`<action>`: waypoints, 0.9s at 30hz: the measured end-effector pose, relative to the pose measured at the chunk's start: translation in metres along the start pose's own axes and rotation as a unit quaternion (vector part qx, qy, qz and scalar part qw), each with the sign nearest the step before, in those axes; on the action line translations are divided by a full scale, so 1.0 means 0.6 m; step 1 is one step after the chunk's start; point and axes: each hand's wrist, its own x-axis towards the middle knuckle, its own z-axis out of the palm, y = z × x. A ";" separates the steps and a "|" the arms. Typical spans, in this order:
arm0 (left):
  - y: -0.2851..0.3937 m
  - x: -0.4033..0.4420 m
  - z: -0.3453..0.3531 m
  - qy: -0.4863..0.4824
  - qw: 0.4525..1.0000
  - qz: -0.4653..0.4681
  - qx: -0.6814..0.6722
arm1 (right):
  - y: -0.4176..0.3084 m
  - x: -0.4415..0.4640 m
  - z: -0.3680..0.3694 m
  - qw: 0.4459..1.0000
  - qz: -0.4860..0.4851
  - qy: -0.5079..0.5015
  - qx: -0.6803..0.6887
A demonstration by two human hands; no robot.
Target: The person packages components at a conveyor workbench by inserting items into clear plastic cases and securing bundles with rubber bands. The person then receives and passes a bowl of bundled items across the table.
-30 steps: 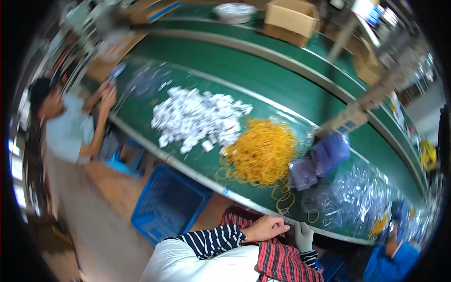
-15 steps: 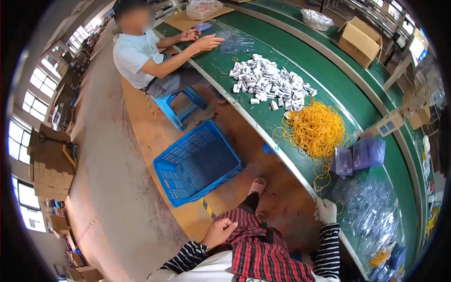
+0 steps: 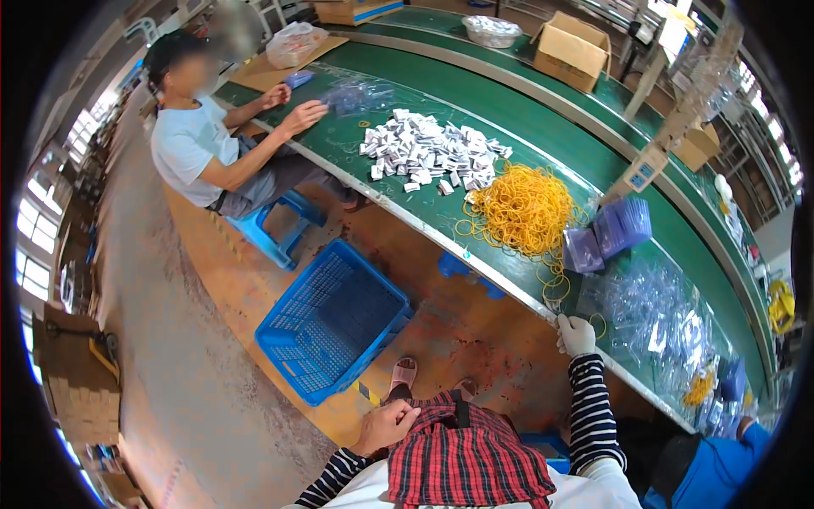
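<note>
My left hand (image 3: pixel 386 427) is bare and loosely curled beside the red plaid apron (image 3: pixel 466 462), with nothing visible in its fingers. My right hand (image 3: pixel 577 335) wears a white glove, its fingers bent over the metal edge of the green work table (image 3: pixel 424 201). Near that hand lie a few loose yellow rubber bands (image 3: pixel 555 284), below a big heap of rubber bands (image 3: pixel 524 208). Stacked clear purplish plastic cases (image 3: pixel 621 227) stand behind it. To its right spreads a pile of clear plastic pieces (image 3: pixel 657 314). Small white pieces (image 3: pixel 432 146) form another heap farther left.
A blue plastic crate (image 3: pixel 335 322) stands on the floor before me. Beyond it, a co-worker (image 3: pixel 191 148) sits on a blue stool (image 3: pixel 275 227), hands over plastic pieces. An open cardboard box (image 3: pixel 572 53) stands across the table. Someone in blue (image 3: pixel 708 471) is at lower right.
My view has turned to the right, so the table and crate appear farther left. A person in blue now shows at lower right. My right hand stays at the table edge.
</note>
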 end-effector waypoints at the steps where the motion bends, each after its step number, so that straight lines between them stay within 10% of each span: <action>1: -0.009 0.001 -0.012 0.000 1.000 -0.003 0.007 | 0.002 -0.001 0.005 1.000 0.001 0.019 0.005; 10: -0.082 0.025 -0.093 -0.019 1.000 -0.007 0.001 | 0.092 -0.074 0.130 0.980 -0.035 0.141 0.138; 14: -0.084 0.054 -0.132 -0.059 0.998 -0.026 -0.003 | 0.197 -0.135 0.240 0.993 -0.069 0.032 -0.095; 19: -0.101 0.091 -0.148 -0.093 0.995 0.023 -0.001 | 0.207 -0.231 0.311 0.966 0.036 -0.160 -0.201; 27: -0.115 0.144 -0.151 -0.149 0.981 0.114 0.044 | 0.294 -0.279 0.354 0.975 0.180 -0.104 -0.071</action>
